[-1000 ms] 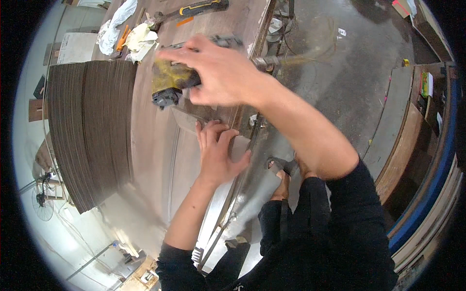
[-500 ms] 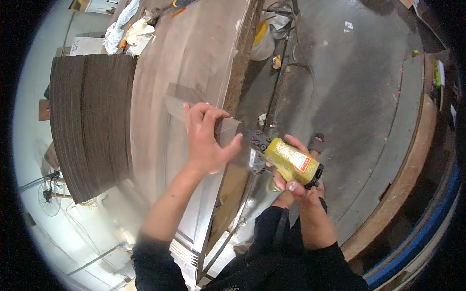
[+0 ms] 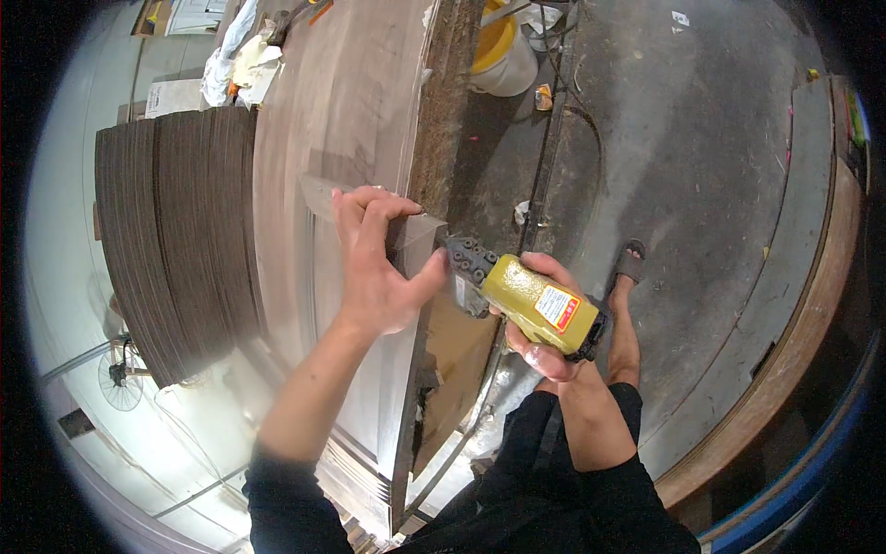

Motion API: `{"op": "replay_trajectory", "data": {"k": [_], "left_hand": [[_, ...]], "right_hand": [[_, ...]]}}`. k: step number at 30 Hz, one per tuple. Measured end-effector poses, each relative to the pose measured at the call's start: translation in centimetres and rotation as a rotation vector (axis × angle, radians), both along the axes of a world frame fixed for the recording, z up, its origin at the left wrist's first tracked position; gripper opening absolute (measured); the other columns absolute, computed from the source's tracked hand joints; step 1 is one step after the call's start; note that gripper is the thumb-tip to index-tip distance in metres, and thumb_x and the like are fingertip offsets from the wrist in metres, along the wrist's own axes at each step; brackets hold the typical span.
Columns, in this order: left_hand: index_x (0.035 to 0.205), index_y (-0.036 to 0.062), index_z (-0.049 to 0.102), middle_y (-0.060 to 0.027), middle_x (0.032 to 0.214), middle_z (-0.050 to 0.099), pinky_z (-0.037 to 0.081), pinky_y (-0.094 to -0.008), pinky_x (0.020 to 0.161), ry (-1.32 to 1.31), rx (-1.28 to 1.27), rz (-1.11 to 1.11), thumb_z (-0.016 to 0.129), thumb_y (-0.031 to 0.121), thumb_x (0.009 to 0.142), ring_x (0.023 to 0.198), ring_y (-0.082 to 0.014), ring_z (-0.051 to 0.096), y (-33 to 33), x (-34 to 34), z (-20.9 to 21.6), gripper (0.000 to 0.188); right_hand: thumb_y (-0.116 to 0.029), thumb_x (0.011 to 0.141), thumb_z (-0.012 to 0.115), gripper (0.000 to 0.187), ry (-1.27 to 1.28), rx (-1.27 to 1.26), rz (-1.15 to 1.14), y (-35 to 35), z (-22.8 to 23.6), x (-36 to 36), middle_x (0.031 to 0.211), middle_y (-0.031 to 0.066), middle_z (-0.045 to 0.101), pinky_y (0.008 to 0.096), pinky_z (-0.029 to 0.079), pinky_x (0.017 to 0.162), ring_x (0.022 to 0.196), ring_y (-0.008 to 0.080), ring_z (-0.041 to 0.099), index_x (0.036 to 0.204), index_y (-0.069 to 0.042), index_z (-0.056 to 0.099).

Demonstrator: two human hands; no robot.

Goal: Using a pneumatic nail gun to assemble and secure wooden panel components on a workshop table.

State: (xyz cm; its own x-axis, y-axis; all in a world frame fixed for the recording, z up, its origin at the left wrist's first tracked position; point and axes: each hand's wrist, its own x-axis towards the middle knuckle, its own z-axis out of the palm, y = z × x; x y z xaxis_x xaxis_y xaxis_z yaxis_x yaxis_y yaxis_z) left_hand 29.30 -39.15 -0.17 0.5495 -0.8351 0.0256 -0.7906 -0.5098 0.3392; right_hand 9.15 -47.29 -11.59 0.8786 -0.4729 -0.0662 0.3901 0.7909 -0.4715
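Note:
My right hand (image 3: 544,342) is wrapped round a nail gun (image 3: 540,305) with a yellow body and a black, bolted nose. The nose points left, at the end of a grey-brown wooden strip (image 3: 425,235), close beside my left thumb. I cannot tell whether it touches the wood. Curled over that strip, my left hand (image 3: 378,268) grips it near its end, fingers on the far side and thumb on the near side. The strip lies at the edge of a stack of large wood-grain panels (image 3: 369,102). My palm and fingers hide part of it.
Left of the panels stands a thick stack of dark brown boards (image 3: 180,240). Past the stack's right edge are a white bucket (image 3: 512,74) with yellow inside and a black hose (image 3: 591,120) on the floor. A curved wooden edge (image 3: 784,332) runs along the right.
The nail gun has moved left, its nose now close to the strip's end. My left hand still grips the strip. The view has shifted slightly, and a sandalled foot shows more fully.

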Motion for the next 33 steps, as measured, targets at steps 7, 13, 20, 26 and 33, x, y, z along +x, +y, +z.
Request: {"op": "replay_trajectory", "data": {"k": [7, 13, 20, 26, 33], "left_hand": [[0.111, 0.0101, 0.059, -0.0134, 0.112, 0.050, 0.007, -0.0636, 0.120, 0.002, 0.003, -0.006, 0.079, 0.024, 0.067, 0.123, -0.0348, 0.045, 0.0, 0.0, 0.0, 0.050], [0.112, 0.0090, 0.059, -0.0145, 0.111, 0.051, 0.006, -0.0631, 0.120, 0.005, 0.015, -0.002, 0.079, 0.025, 0.067, 0.124, -0.0353, 0.044, 0.2, -0.1, 0.0, 0.051], [0.110, 0.0109, 0.058, -0.0114, 0.113, 0.049, 0.008, -0.0596, 0.122, -0.018, -0.003, -0.021, 0.075, 0.018, 0.066, 0.116, -0.0324, 0.048, 0.1, -0.2, -0.1, 0.049], [0.111, 0.0110, 0.058, -0.0117, 0.112, 0.049, 0.007, -0.0592, 0.122, 0.009, -0.021, -0.013, 0.077, 0.020, 0.068, 0.116, -0.0326, 0.048, 0.1, -0.5, 0.1, 0.048], [0.112, 0.0106, 0.057, -0.0116, 0.115, 0.049, 0.005, -0.0645, 0.122, 0.036, -0.043, 0.001, 0.081, 0.028, 0.070, 0.121, -0.0350, 0.047, -0.5, -0.5, 1.2, 0.052]], "right_hand": [[-0.024, 0.069, 0.091, 0.109, -0.059, 0.023, -0.021, 0.6, -1.5, -0.2, 0.120, 0.0243, 0.064, 0.0192, 0.048, 0.060, 0.070, 0.0115, 0.062, 0.154, 0.002, 0.027], [-0.027, 0.068, 0.095, 0.113, -0.075, 0.144, -0.014, 1.0, -1.1, 0.0, 0.123, 0.0253, 0.063, 0.0209, 0.052, 0.064, 0.074, 0.0140, 0.065, 0.154, 0.002, 0.027], [-0.040, 0.077, 0.085, 0.096, -0.037, -0.019, -0.049, 0.5, -0.4, 0.1, 0.110, 0.0082, 0.069, 0.0187, 0.048, 0.061, 0.073, 0.0058, 0.060, 0.149, 0.005, 0.040], [-0.031, 0.067, 0.098, 0.118, -0.038, 0.292, 0.037, 0.6, 0.6, -1.5, 0.123, 0.0292, 0.061, 0.0232, 0.052, 0.064, 0.077, 0.0170, 0.068, 0.156, -0.003, 0.026], [-0.027, 0.076, 0.084, 0.091, 0.235, -0.410, -0.163, -5.1, 5.9, -3.0, 0.134, 0.0195, 0.061, 0.0290, 0.056, 0.080, 0.101, 0.0209, 0.068, 0.148, 0.007, 0.041]]}}
